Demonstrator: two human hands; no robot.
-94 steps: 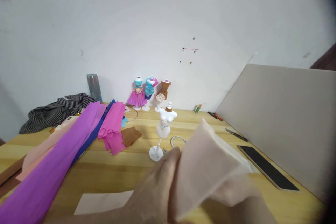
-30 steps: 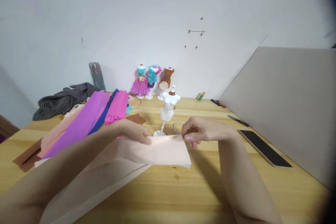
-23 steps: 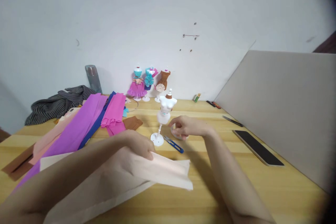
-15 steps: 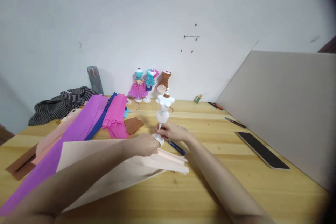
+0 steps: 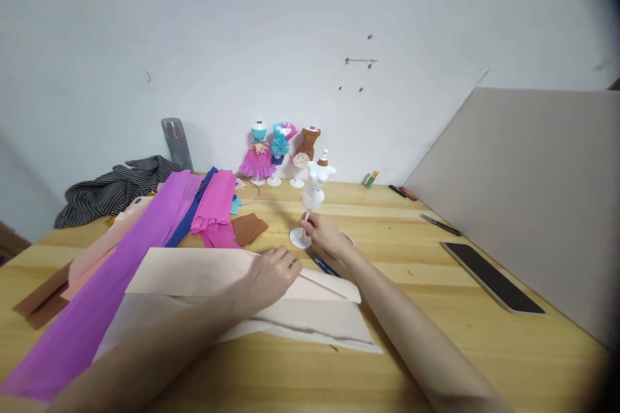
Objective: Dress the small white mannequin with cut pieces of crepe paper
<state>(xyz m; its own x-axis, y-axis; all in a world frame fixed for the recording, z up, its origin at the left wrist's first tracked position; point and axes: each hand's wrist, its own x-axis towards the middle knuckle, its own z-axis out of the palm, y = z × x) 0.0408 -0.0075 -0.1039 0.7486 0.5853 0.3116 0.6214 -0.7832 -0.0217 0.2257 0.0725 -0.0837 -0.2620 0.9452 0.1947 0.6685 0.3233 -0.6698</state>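
Observation:
My right hand (image 5: 323, 233) grips the thin stem of a small white mannequin (image 5: 317, 182), its fingers closed just above the round base (image 5: 300, 238). The mannequin stands tilted slightly to the right, with a brown band at its neck. My left hand (image 5: 275, 273) lies on cream crepe paper (image 5: 194, 271), fingers curled down at its upper edge; the fingertips are partly hidden. This paper is spread in folded layers across the front of the table. A blue-handled cutter (image 5: 322, 262) lies between my hands, partly covered by the paper and my right wrist.
Dressed mini mannequins (image 5: 258, 148) stand by the wall. At left lie purple crepe paper (image 5: 130, 239), pink paper (image 5: 216, 200), brown pieces (image 5: 249, 228) and striped cloth (image 5: 119, 187), near a bottle (image 5: 177, 143). At right are a phone (image 5: 491, 277), tweezers (image 5: 440, 224) and a board (image 5: 523, 187).
My right hand has moved the mannequin up and to the right, away from me. My left hand has left its base for the cream paper, which has shifted right and spread flatter.

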